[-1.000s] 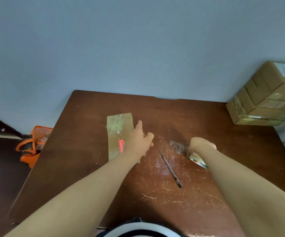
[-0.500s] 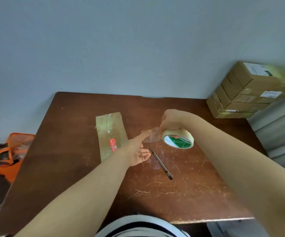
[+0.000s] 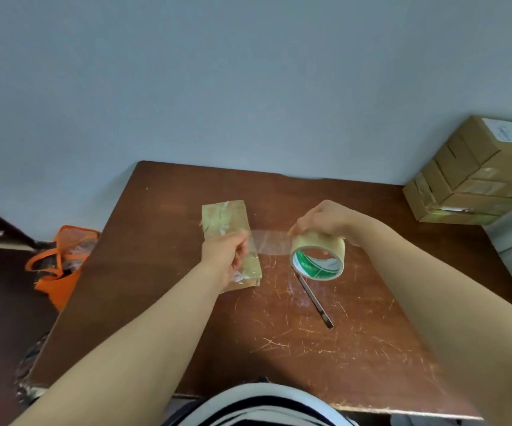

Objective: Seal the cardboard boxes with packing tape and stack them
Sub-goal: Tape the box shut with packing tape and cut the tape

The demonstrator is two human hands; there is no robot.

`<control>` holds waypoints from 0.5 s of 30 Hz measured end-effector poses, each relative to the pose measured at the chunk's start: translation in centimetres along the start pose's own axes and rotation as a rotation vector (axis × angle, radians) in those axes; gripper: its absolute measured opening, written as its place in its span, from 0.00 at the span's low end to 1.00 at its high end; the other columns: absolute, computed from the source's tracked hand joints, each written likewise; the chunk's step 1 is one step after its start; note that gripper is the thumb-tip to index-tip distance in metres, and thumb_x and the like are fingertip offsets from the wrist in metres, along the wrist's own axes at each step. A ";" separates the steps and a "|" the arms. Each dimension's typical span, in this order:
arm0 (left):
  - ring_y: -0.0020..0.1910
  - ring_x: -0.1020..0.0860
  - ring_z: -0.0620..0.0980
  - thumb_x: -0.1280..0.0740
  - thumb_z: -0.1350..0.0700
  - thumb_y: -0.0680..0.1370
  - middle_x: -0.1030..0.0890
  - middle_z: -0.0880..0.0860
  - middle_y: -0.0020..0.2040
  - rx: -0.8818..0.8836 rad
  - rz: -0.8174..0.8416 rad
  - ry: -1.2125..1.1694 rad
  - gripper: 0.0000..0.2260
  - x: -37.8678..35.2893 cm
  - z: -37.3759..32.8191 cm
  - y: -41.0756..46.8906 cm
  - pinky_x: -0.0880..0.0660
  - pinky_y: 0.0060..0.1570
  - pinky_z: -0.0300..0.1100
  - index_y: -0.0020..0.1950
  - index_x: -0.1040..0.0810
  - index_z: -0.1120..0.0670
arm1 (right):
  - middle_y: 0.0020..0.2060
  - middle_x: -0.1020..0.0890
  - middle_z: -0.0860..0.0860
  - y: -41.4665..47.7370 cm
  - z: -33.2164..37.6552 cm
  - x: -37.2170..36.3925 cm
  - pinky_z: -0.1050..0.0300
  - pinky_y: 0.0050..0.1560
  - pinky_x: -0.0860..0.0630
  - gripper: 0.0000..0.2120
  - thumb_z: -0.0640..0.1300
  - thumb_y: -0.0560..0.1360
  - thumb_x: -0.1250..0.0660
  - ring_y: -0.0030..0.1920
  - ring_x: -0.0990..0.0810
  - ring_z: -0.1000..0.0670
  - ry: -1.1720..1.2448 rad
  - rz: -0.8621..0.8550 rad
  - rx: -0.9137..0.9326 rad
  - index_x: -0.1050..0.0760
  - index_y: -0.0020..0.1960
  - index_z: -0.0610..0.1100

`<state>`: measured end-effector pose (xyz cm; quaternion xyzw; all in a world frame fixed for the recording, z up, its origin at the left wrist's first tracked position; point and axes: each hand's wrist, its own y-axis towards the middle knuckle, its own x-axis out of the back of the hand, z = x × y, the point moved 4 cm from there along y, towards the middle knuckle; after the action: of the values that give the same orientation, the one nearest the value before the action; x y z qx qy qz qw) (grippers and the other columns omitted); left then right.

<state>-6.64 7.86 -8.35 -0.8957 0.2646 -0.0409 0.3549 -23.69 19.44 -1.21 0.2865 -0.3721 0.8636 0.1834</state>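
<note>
Half a second ago the left hand [image 3: 225, 256] was only reaching a straight finger toward the loose end at the roll. Now its fingers pinch that end, and a clear strip of tape [image 3: 270, 242] spans from them to the translucent roll of packing tape with a green-and-white core [image 3: 317, 256], which the right hand [image 3: 325, 221] grips from above with curled fingers. Dispensing has begun, so laying the strip down is probably next. The small flat tan cardboard box [image 3: 225, 218], already glossy with tape, lies on the scratched brown wooden table [image 3: 310, 348] directly under the left fingers and reaches beyond them toward the wall. A slim dark utility knife [image 3: 314, 298] lies on the wood just nearer than the right fingers, untouched. Bare wood shows from the right fingers out to the stack of sealed cardboard boxes [image 3: 476, 179] at the far right corner. The table's left edge is well left of the left fingers, with an orange bag [image 3: 64, 272] on the floor beyond it.
</note>
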 end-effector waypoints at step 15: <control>0.29 0.32 0.47 0.30 0.61 0.75 0.23 0.53 0.36 -0.143 -0.375 0.017 0.03 5.6 -0.4 -0.6 0.35 0.28 0.38 0.45 0.20 0.60 | 0.50 0.17 0.47 2.1 -0.5 -3.3 0.50 0.52 0.22 0.16 0.42 0.76 0.32 0.46 0.17 0.48 0.470 0.292 0.198 0.26 0.62 0.52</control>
<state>-1.72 5.15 -8.30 -0.9518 0.0985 -0.0951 0.2743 -22.40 18.08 -4.69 0.0386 -0.2707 0.9556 0.1096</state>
